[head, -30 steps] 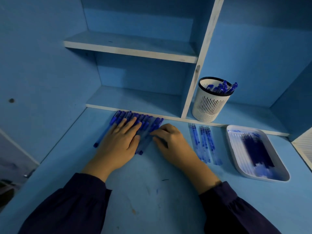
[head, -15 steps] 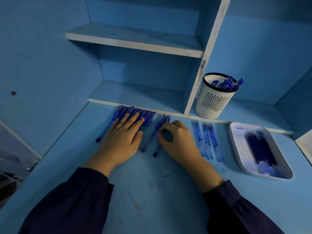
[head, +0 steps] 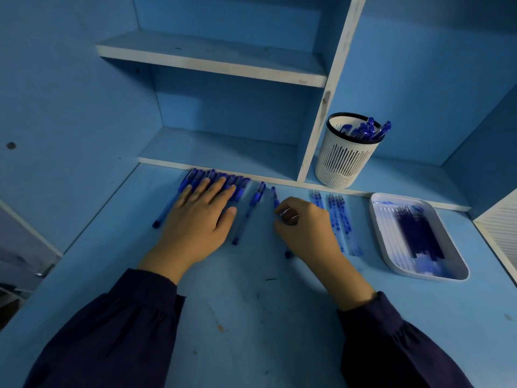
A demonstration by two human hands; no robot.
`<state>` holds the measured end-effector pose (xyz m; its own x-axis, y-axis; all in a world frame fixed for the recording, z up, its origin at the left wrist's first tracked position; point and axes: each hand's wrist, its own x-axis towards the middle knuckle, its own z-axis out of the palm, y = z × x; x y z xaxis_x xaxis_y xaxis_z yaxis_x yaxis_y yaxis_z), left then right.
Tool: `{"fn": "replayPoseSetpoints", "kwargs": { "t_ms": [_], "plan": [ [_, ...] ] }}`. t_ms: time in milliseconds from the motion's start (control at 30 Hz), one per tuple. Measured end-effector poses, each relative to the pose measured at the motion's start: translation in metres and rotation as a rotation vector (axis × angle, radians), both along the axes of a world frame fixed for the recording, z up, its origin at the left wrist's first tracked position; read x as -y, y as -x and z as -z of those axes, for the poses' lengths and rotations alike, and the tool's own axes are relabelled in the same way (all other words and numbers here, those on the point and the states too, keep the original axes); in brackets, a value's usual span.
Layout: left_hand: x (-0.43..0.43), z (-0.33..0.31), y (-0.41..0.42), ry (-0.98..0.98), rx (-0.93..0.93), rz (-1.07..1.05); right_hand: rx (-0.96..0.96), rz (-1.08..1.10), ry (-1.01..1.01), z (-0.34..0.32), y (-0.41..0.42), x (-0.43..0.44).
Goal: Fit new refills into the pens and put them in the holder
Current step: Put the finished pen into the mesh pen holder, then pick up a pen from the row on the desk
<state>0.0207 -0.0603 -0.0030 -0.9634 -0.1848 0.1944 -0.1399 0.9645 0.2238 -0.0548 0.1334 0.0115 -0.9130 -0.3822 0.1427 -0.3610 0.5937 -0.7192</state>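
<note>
A row of blue pens [head: 215, 177] lies on the blue desk against the low shelf edge. My left hand [head: 201, 219] rests flat on that row, fingers straight. One pen [head: 250, 212] lies alone just right of it. My right hand [head: 303, 228] pinches another blue pen [head: 275, 197] between thumb and curled fingers; its tip shows below the hand. Several clear refills [head: 340, 219] lie to the right of my right hand. The white slotted holder [head: 345, 158] stands on the low shelf with several pens inside.
A white tray [head: 391, 259] with dark blue refills sits at the right on the desk. Shelves and an upright divider [head: 321, 113] rise behind the desk. A white ribbed object [head: 500, 231] is at the far right edge.
My right hand has drawn one pen to the right, away from the row, leaving a second pen lying alone between the hands. My left hand stays flat on the row.
</note>
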Motion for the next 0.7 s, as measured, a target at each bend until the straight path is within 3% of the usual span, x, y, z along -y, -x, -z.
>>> {"fn": "replayPoseSetpoints", "kwargs": {
  "t_ms": [67, 133, 200, 300, 500, 700],
  "plan": [
    [-0.006, -0.003, 0.0, -0.02, -0.163, 0.043, 0.147, 0.045, 0.112, -0.004, 0.0, -0.007],
    [-0.017, -0.004, 0.0, -0.18, -0.308, 0.081, 0.29, 0.052, 0.267, -0.007, -0.003, -0.015],
    [-0.034, -0.008, -0.002, -0.421, -0.344, 0.075, 0.423, 0.04, 0.5, -0.011, -0.011, -0.022],
    [-0.059, -0.01, -0.006, -0.589, -0.353, 0.071, 0.482, 0.01, 0.737, -0.014, -0.026, -0.032],
    [-0.094, -0.017, -0.014, -1.041, -0.266, 0.078, 0.409, 0.017, 0.785, -0.011, -0.044, -0.048],
    [-0.107, -0.017, -0.016, -1.262, -0.349, 0.02, 0.345, -0.012, 0.786, -0.013, -0.058, -0.048]
  ]
}}
